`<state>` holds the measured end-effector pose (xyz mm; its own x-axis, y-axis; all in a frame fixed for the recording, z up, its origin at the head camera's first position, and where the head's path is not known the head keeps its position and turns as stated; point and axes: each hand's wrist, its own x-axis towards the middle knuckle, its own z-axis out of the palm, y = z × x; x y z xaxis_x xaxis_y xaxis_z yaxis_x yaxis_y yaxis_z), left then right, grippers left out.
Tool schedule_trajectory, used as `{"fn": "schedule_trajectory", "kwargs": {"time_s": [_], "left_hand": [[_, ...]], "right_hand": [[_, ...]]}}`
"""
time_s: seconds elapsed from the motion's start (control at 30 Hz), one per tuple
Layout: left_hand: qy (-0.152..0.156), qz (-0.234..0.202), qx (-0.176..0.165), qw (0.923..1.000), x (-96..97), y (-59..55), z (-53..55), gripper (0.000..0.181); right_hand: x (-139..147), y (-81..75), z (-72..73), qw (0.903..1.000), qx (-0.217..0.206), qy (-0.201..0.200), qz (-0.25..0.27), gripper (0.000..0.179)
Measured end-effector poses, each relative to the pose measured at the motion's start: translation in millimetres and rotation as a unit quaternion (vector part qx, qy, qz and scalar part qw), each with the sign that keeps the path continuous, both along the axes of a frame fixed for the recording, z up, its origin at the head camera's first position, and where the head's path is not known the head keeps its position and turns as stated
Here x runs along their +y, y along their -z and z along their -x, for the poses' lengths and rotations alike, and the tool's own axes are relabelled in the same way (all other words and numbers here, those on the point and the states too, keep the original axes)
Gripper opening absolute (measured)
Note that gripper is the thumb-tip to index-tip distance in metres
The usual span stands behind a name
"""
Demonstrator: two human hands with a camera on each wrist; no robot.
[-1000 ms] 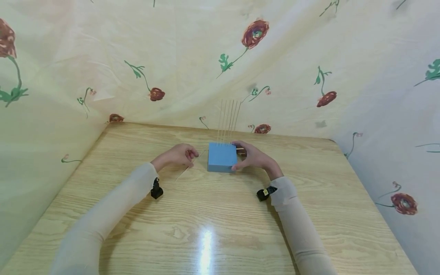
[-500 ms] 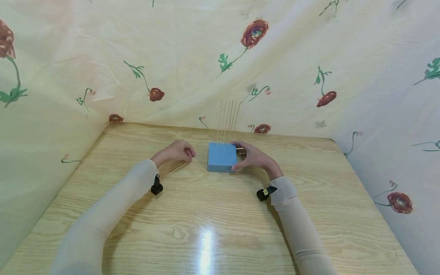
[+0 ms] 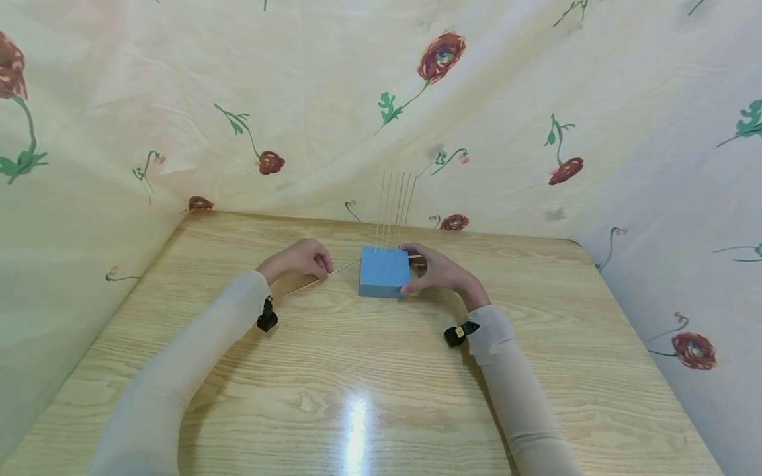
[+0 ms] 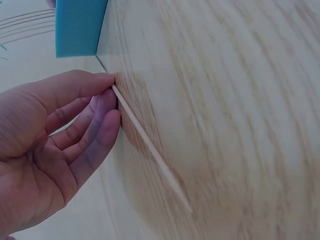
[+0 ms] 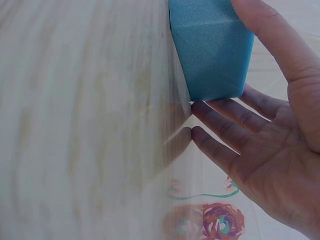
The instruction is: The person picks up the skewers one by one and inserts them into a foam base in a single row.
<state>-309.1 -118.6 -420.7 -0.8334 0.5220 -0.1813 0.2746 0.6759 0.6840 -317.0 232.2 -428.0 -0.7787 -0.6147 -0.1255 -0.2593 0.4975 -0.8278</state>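
A blue foam block [image 3: 384,270] lies on the wooden table, with several thin wooden skewers [image 3: 389,211] standing in a row along its back edge. My left hand [image 3: 306,258] pinches another thin wooden skewer [image 4: 150,142] between thumb and fingertips, to the left of the block. This skewer slants, its far end right at the block's left side and its near end reaching back past the hand. My right hand [image 3: 442,270] holds the block from the right, thumb at the front corner and fingers at the back corner. In the right wrist view the fingers [image 5: 220,120] spread beside the block.
The wood-grain table [image 3: 417,396] carries a bright light reflection near the front. A floral cloth [image 3: 333,99] hangs behind it and along both sides, close behind the standing skewers. Each wrist wears a small black camera [image 3: 267,317].
My left hand has drawn slightly left and away, and the skewer in it has swung to a flatter slant, its far end now at the block's left side. The right hand and block stay put.
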Motion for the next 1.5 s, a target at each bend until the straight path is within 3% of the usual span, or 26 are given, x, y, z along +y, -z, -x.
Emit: {"fn": "schedule_trajectory", "kwargs": {"time_s": [0.3,0.67,0.87,1.27,1.5], "left_hand": [[0.007,0.006,0.0,1.0,-8.5,-1.0,-2.9,0.011],[0.024,-0.025,-0.015,0.9993,-17.5,2.6,-0.8,0.014],[0.014,-0.033,-0.047,0.9982,-18.1,1.1,-2.1,0.017],[0.018,-0.038,-0.055,0.9976,-15.4,1.6,-4.4,0.017],[0.004,-0.047,-0.065,0.9967,-17.0,-0.7,-4.4,0.015]], "right_hand": [[0.2,-0.7,-0.4,1.0,-0.006,0.004,0.003,0.101],[-1.5,-0.8,-0.6,0.9999,-0.008,0.005,0.003,0.101],[-1.7,-1.7,-2.3,1.0,-0.007,0.004,0.004,0.1],[-1.4,2.2,-2.2,0.9998,-0.013,0.008,0.007,0.098],[-2.8,-2.3,-6.0,0.9999,-0.012,0.006,0.008,0.099]]}}
